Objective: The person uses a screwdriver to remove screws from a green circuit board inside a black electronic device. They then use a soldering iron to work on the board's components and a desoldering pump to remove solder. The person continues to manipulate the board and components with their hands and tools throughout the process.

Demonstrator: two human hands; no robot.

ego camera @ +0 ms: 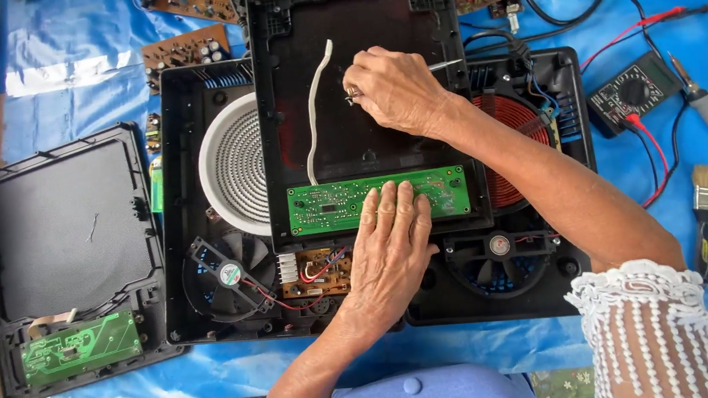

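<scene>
Mid-frame, the left hand (391,242) lies spread flat on the green circuit board (329,205), steadying the black top panel (363,97). The right hand (396,90) pinches a thin metal tool (444,65) there. This looks like fastener work; the next move likely needs firm, steady tip pressure.

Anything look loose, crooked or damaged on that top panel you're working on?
The white ribbon cable is joined only at the green circuit board; its upper end lies free on the black panel. The left hand presses the board, the right hand holds a thin metal tool. No damage shows.
</scene>
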